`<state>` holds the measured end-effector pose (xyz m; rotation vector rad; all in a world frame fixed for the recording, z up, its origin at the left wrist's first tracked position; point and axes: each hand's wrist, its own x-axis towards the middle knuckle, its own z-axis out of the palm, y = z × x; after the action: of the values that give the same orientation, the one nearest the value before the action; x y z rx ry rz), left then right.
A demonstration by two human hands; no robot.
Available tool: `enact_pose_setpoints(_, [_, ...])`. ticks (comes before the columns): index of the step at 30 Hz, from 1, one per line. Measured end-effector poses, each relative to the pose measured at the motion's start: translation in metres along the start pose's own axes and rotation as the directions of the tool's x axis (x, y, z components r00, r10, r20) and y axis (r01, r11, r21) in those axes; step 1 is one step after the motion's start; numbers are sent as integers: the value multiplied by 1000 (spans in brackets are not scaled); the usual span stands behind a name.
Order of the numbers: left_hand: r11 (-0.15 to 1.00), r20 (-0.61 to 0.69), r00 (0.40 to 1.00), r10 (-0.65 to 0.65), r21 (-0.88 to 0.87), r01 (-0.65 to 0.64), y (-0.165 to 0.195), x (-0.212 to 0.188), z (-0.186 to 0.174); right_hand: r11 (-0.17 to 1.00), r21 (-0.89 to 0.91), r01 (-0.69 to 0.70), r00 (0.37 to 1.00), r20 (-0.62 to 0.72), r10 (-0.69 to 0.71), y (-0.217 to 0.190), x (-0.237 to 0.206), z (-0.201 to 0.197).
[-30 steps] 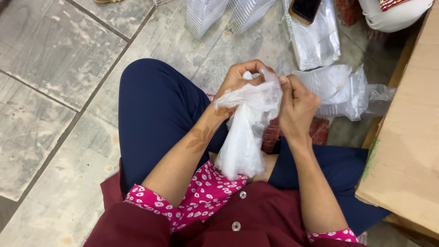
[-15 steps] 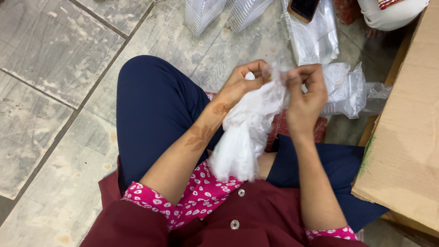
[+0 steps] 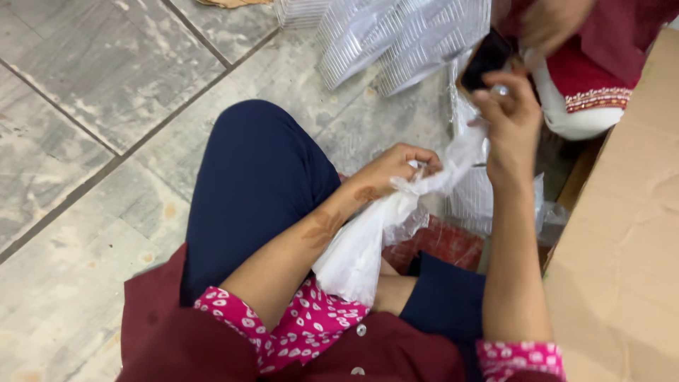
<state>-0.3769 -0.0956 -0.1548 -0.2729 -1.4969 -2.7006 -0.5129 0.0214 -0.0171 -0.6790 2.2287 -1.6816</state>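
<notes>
Plastic bag, white and crumpled, stretched between left hand and right hand

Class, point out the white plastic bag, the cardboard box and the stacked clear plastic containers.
white plastic bag (image 3: 357,251), head view, on its bulging body.
cardboard box (image 3: 622,247), head view, on its top flap.
clear plastic containers (image 3: 403,35), head view, on the ribbed stack.

Grey tiled floor, stacked clear plastic containers lay ahead, cardboard box stood at right, dark phone beyond
</notes>
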Motion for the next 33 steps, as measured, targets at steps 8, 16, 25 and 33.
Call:
enact_pose_setpoints(8, [986,-28,1000,-6,167,11,0,1,11,314,-766,560,818,452,-355,-2,89,65])
enact_pose_setpoints(16, [943,-59,997,-57,326,74,13,2,20,143,-746,651,741,582,-335,3,91,37])
enact_pose_setpoints(25, [948,-75,995,-72,306,91,22,-2,21,202,-720,663,748,637,-185,-8,80,32])
enact_pose_setpoints(33, [992,24,1000,17,121,-20,27,-6,21,420,-695,584,782,620,-62,-43,-3,43])
